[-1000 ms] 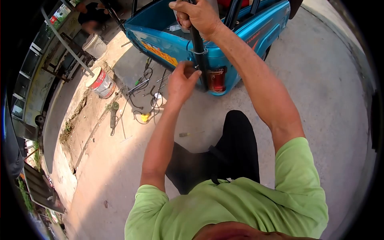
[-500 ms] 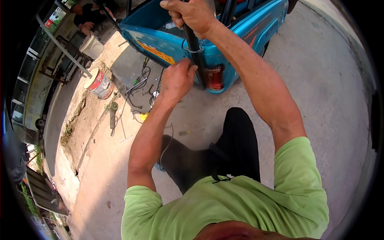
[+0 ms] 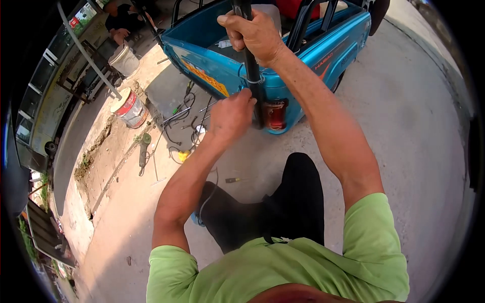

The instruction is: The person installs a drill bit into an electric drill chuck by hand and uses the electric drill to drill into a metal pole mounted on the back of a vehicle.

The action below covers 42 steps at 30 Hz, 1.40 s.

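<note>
A black pole (image 3: 251, 65) stands upright against the rear corner of a blue cargo bed (image 3: 199, 50). My right hand (image 3: 256, 38) is closed around the upper part of this pole. Lower down, a thin wire (image 3: 256, 81) loops around the pole at the corner. My left hand (image 3: 232, 116) is closed just below that wire, its fingertips beside the pole; whatever it grips is hidden by the fingers. A red tail light (image 3: 276, 115) sits right of the pole's lower end.
On the ground to the left lie an angle grinder (image 3: 144, 151), tangled cables (image 3: 189, 123), a yellow plug-like piece (image 3: 183, 156) and a small tool (image 3: 232, 180). A paint bucket (image 3: 130, 111) and white bucket (image 3: 124, 61) stand farther off. Another person (image 3: 121, 22) sits at the back.
The whole view has shifted, so the cargo bed, pole and both hands appear lower and slightly right. My right hand stays on the pole and my left hand stays by the wire.
</note>
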Available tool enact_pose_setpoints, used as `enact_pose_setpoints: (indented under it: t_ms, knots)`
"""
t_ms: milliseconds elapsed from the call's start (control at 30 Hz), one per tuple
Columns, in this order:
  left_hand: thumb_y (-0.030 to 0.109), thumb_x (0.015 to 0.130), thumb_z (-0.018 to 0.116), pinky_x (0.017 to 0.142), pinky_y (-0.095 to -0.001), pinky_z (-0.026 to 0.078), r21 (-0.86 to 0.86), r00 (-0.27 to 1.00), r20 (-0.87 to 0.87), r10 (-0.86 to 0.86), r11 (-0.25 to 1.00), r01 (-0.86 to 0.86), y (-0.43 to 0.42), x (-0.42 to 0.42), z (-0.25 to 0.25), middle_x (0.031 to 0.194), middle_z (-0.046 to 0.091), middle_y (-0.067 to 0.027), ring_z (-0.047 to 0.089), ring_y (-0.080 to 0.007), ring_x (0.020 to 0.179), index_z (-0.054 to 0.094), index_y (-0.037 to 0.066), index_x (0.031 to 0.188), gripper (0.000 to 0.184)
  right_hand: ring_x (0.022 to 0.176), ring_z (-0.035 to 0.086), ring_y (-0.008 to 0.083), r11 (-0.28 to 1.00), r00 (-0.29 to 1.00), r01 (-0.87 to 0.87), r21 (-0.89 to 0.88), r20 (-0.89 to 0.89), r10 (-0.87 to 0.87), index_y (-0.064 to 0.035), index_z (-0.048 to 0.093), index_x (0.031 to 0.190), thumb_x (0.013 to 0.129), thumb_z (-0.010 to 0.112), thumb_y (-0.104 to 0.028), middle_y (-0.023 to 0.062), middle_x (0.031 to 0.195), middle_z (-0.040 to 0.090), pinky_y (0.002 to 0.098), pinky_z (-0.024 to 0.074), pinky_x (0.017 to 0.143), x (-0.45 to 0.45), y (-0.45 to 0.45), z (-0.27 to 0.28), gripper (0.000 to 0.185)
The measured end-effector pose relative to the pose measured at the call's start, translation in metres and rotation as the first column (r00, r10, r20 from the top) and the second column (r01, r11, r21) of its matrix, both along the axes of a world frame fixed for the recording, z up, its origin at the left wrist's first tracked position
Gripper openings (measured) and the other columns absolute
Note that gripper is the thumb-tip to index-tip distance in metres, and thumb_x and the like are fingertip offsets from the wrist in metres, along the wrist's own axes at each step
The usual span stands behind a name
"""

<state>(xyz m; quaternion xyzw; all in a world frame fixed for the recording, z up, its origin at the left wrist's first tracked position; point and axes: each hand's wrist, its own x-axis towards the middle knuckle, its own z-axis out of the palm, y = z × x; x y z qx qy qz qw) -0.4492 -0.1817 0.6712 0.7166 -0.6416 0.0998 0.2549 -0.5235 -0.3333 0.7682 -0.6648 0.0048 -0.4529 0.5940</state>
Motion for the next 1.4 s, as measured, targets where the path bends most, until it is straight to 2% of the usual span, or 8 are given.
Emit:
enact_pose_setpoints:
  t_ms: [67,200,400,633,933,1067,1200,1400]
  knots:
    - [0.021,0.097,0.062,0.065,-0.05,0.053,0.055,0.996,0.052,-0.07,0.996,0.067,-0.001,0.003,0.011,0.086,0.07,-0.0166,0.068,-0.0418,0.077,0.062,0.008,0.096,0.013,0.054,0.054,0.0096,0.991,0.998,0.045,-0.128,0.058,-0.037,-0.0105,0.059,0.072,0.093,0.072,-0.027,-0.0005,0.06,0.052,0.027,0.045,0.051,0.0,0.006,0.004,0.029]
    - [0.023,0.098,0.062,0.065,-0.0496,0.052,-0.022,0.993,-0.026,-0.112,0.994,0.111,0.001,0.01,0.001,0.086,0.07,-0.0178,0.067,-0.0417,0.079,0.064,0.008,0.101,0.016,0.048,0.051,0.0092,0.991,1.0,-0.025,0.134,-0.004,0.026,-0.0095,0.06,0.075,0.094,0.068,-0.024,-0.0014,0.059,0.055,0.0261,0.0388,0.045,-0.003,0.008,0.013,0.025]
    - [0.023,0.097,0.061,0.068,-0.0499,0.054,-0.252,0.943,-0.331,-0.021,0.965,-0.067,-0.008,-0.01,-0.05,0.094,0.071,-0.0173,0.068,-0.0421,0.084,0.06,0.006,0.097,0.017,0.048,0.051,0.0092,0.995,1.0,-0.017,0.1,0.005,0.016,-0.009,0.06,0.075,0.093,0.068,-0.023,-0.0011,0.059,0.055,0.0257,0.0381,0.045,-0.003,0.007,0.011,0.025]
    - [0.022,0.096,0.064,0.066,-0.0503,0.05,-0.002,0.999,-0.031,-0.037,0.999,0.037,-0.003,0.0,0.01,0.085,0.071,-0.0184,0.068,-0.0419,0.08,0.064,0.007,0.095,0.016,0.049,0.051,0.0093,0.985,0.998,-0.057,0.16,0.031,0.053,-0.0084,0.06,0.08,0.094,0.068,-0.023,-0.0014,0.061,0.054,0.026,0.038,0.046,0.001,0.005,0.01,0.022]
    - [0.028,0.1,0.059,0.071,-0.0548,0.052,-0.137,0.858,-0.511,0.059,0.979,-0.149,-0.01,-0.015,-0.052,0.091,0.071,-0.0216,0.066,-0.0475,0.086,0.06,0.01,0.102,0.018,0.049,0.051,0.0095,0.983,0.998,-0.047,0.175,0.041,0.04,-0.0083,0.06,0.079,0.093,0.07,-0.022,-0.001,0.061,0.054,0.0256,0.039,0.046,0.001,0.008,0.011,0.022]
    - [0.022,0.1,0.06,0.066,-0.0444,0.053,-0.081,0.983,-0.181,0.034,0.996,-0.049,-0.005,-0.001,-0.013,0.082,0.071,-0.0187,0.07,-0.0374,0.073,0.063,0.004,0.102,0.018,0.049,0.052,0.0096,0.991,1.0,0.015,0.134,0.015,-0.017,-0.0078,0.061,0.08,0.093,0.07,-0.02,-0.0008,0.061,0.055,0.0254,0.041,0.047,-0.002,0.009,0.012,0.02]
    - [0.021,0.101,0.062,0.065,-0.0393,0.053,-0.333,0.977,-0.201,-0.076,0.943,0.005,-0.008,-0.006,0.051,0.085,0.072,-0.0178,0.071,-0.0308,0.073,0.064,0.002,0.105,0.019,0.049,0.052,0.0099,0.989,0.997,0.008,0.15,0.08,-0.02,-0.0077,0.061,0.079,0.092,0.07,-0.02,-0.0008,0.061,0.055,0.0262,0.0424,0.048,0.003,0.008,0.011,0.02]
    - [0.016,0.104,0.057,0.064,-0.0295,0.054,-0.405,0.393,-0.829,-0.398,0.912,0.069,0.023,-0.007,0.03,0.095,0.071,-0.0103,0.069,-0.0179,0.073,0.062,0.004,0.114,0.016,0.05,0.051,0.0087,0.994,0.999,0.053,0.091,-0.014,-0.052,-0.0081,0.061,0.078,0.093,0.07,-0.022,-0.0012,0.062,0.055,0.0252,0.0394,0.047,-0.005,0.012,0.016,0.022]
